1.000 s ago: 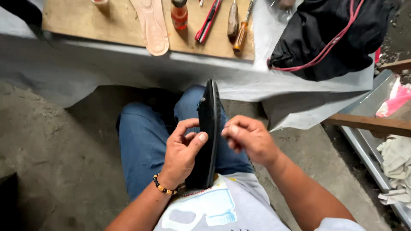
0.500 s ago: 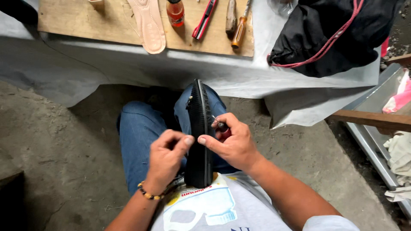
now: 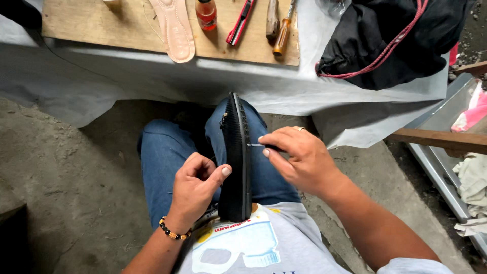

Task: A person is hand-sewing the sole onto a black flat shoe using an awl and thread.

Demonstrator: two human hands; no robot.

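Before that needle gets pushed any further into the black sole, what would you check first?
1. Black sole braced on edge between the knees: ok.
2. Left hand steadying it, thumb on its side: ok.
3. Right hand pinching the needle: ok.
4. Needle tip at the sole's edge: ok.
5. Left fingers clear of where the tip would come out: cannot tell.
6. Thread on the needle: cannot tell.

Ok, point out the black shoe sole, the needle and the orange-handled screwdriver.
black shoe sole [image 3: 237,157]: head view, middle of its ridged edge.
needle [image 3: 255,145]: head view, bare metal shaft by the right fingertips.
orange-handled screwdriver [image 3: 281,38]: head view, on the orange handle.
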